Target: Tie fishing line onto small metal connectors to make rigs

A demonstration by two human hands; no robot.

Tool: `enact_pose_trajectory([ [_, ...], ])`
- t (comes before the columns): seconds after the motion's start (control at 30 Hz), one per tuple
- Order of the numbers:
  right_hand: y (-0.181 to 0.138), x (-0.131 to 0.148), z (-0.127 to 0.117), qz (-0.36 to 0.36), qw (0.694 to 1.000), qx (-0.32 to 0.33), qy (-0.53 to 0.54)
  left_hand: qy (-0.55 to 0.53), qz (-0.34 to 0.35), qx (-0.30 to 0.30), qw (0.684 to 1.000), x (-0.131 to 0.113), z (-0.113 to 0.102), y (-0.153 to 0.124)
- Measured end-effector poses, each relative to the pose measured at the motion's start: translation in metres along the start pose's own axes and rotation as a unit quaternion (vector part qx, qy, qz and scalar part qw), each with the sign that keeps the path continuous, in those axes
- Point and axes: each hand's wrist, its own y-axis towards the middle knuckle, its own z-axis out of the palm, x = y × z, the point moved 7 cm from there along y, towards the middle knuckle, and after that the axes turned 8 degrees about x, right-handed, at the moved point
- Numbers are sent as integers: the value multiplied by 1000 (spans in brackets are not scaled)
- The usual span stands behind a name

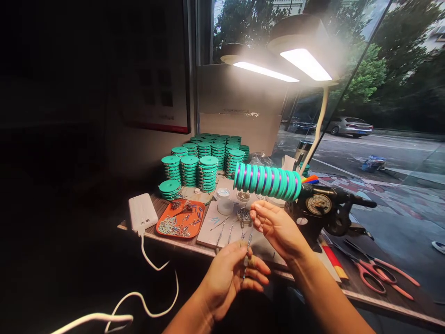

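Note:
My left hand is low at the table's near edge, fingers curled round a thin metal piece that stands upright between thumb and fingers. My right hand hovers just above it, fingertips pinched together at something too fine to make out. Behind the right hand, a row of teal spools wound with purple line sits on the shaft of a black hand-crank winder.
Stacks of teal spools fill the back of the table. An orange tray of small parts, a white pad with small cups, a white power bank with its cable, red scissors and two lit desk lamps are around.

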Motion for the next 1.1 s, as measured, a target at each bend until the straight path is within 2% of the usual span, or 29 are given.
enact_pose_trajectory([
  [0.13,0,2,-1,-3,1000,0,-12,40,-2,-7,999,-3,-1,1],
  [0.3,2,11,-3,-30,998,0,-53,153,79,-25,985,-37,6,16],
  [0.5,5,16,-8,-56,994,0,-98,175,109,-32,978,-61,18,40],
  [0.67,7,14,-12,-54,994,-8,-97,164,134,-49,976,-63,18,48],
  [0.83,6,13,-3,-31,998,8,-59,145,151,-52,977,-64,18,48],
  [1.1,10,14,4,-7,999,36,-19,119,110,-57,985,-54,11,37],
])
